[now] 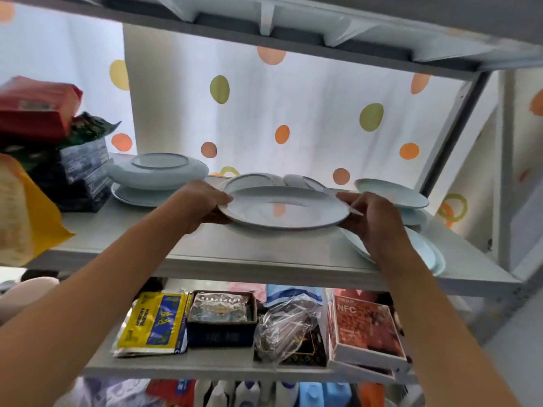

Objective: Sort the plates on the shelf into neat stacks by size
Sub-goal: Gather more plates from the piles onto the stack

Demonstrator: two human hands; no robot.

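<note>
Fingers (pixel 219 198) of the left hand (pixel 195 205) curl over the left rim of a large round glossy white ceramic plate (pixel 283 211), thumb side above and the rest beneath; the fingers of the right hand (pixel 371 217) pinch the opposite rim in the same way. The plate is held level at the middle of the grey flat metal shelf (pixel 235 254), just above or resting on its board; which one cannot be told. Behind it lie smaller white plates (pixel 261 179), partly hidden. To the left, a pale blue shallow dish turned upside down (pixel 158 171) sits on a flat plate. To the right, a pale blue tilted plate (pixel 390 192) rests on others, and a wide pale blue plate (pixel 426 251) lies flat near the shelf's front edge. A white curtain with coloured dots (pixel 293 113) hangs behind. The lower shelf carries a yellow printed packet (pixel 155 321) and a red carton (pixel 367 327).
</note>
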